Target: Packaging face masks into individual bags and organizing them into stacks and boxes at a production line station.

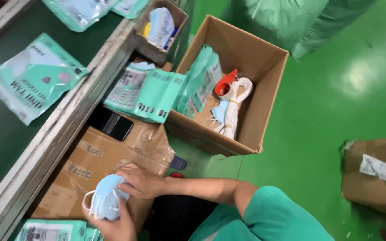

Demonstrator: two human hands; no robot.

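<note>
I have the masks (106,201) gripped in my left hand (115,225) over the taped box (99,165), my right hand (141,182) pressing on top of them, and I'd square the stack evenly, keeping the ear loops tucked and untangled.

Packing factory, conveyor belt (5,129), cardboard boxes (255,58), green floor (327,111)

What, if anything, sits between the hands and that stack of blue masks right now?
Nothing visible does. The right hand lies directly on the blue face masks, and the left hand grips the stack from below, over the flattened cardboard box. The teal pouches and the black phone lie farther off, apart from the hands.
</note>
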